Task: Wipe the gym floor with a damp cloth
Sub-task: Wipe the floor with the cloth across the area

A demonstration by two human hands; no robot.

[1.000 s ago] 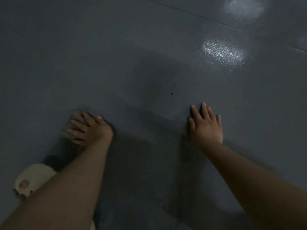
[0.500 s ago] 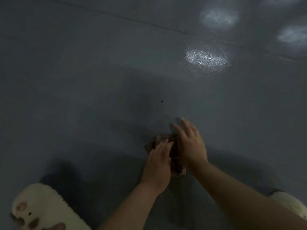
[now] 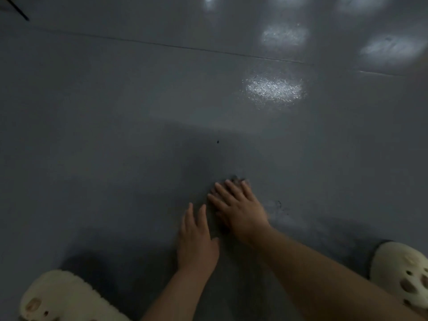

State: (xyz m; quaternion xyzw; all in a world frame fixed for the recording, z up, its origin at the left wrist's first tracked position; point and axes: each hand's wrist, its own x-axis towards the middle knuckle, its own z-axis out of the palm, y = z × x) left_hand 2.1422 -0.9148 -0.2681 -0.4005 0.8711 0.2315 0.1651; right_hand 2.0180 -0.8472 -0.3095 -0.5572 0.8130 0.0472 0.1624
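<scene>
Fingers (image 3: 228,189) of the right hand (image 3: 240,210) lay straight and slightly spread, pressing the damp cloth (image 3: 238,178) flat against the grey gym floor (image 3: 115,135); only a dark edge of it showed just past their tips. Beside them, nearer the person, the left hand (image 3: 196,239) rested flat on the floor with its fingers straight and close together, holding nothing. Wiping well here probably meant keeping the whole palm's weight on the cloth, sweeping in overlapping passes, and reaching the small dark speck (image 3: 218,142) further ahead.
</scene>
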